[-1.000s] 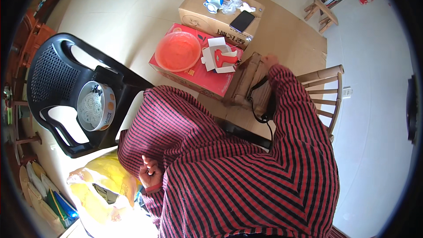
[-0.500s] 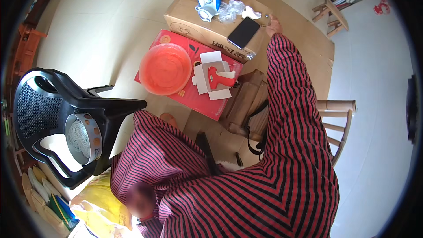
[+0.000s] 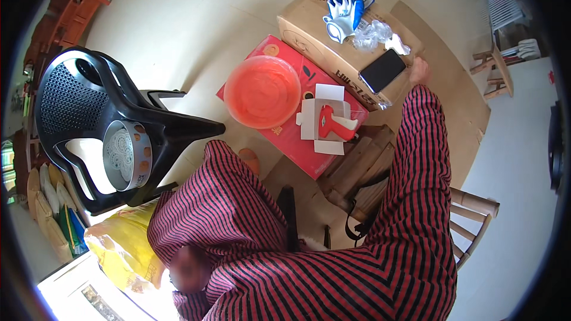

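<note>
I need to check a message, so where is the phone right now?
In the head view the black phone lies upper right on top of the brown cardboard box, just below the blue and white gloves and crumpled clear plastic.

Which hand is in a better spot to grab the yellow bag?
Left, most likely. The left hand is low down, right beside the yellow bag, though it looks blurred. The right hand is out of view.
</note>
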The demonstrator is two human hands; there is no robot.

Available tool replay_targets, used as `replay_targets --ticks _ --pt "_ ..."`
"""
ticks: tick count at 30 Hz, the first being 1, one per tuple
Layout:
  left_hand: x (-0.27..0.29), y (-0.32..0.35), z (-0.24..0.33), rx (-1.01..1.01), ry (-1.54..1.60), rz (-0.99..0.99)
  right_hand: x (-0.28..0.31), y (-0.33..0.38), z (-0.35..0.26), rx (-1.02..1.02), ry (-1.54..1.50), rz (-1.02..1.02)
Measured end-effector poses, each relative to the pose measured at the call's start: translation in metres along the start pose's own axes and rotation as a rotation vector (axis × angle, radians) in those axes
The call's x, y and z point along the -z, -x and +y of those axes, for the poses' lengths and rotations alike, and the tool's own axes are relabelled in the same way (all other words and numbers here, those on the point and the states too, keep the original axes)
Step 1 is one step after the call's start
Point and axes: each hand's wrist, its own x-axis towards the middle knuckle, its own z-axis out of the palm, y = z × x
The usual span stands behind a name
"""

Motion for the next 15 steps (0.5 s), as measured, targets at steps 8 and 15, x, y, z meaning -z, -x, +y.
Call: replay_targets --ticks 8,15 --pt "-0.007 -0.009 -0.001 0.104 -0.002 -0.076 0.066 0.043 0.007 -0.315 -0.776 0.09" --pt "-0.016 -0.02 -0.007 0.212 -0.067 -0.219 0.268 0.112 -0.104 -0.171 -1.772 -0.385"
